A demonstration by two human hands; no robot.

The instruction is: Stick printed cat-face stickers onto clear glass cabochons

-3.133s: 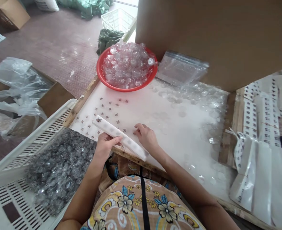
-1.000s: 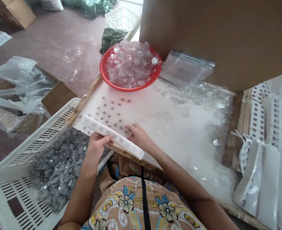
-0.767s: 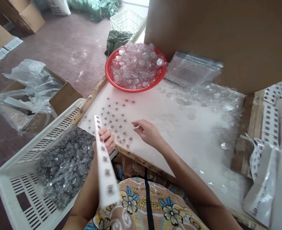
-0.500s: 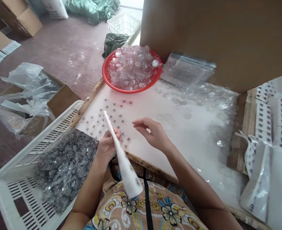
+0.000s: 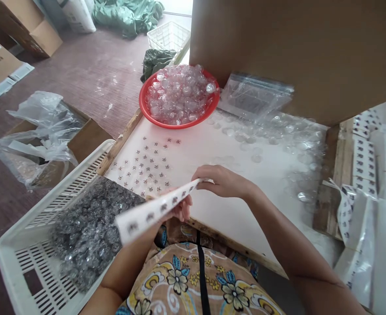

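Head view: your right hand point(image 5: 226, 180), apart from the printed strip point(image 5: 163, 208) half a second ago, is now pinching its far right end. Your left hand point(image 5: 184, 209) is curling behind; you can't tell its grip. The strip is slanting above the table's point(image 5: 239, 214) near edge, seemingly occupying both hands. Dark marks point(image 5: 150, 175) are lying left, the red basin point(image 5: 180, 126) sitting far.

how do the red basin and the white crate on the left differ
The red basin is round; the white crate is rectangular with slotted walls.
The basin stands on the table; the crate sits beside the table.
The basin's pieces look clear; the crate's pieces look dark grey.
Both hold heaped small, shiny pieces.
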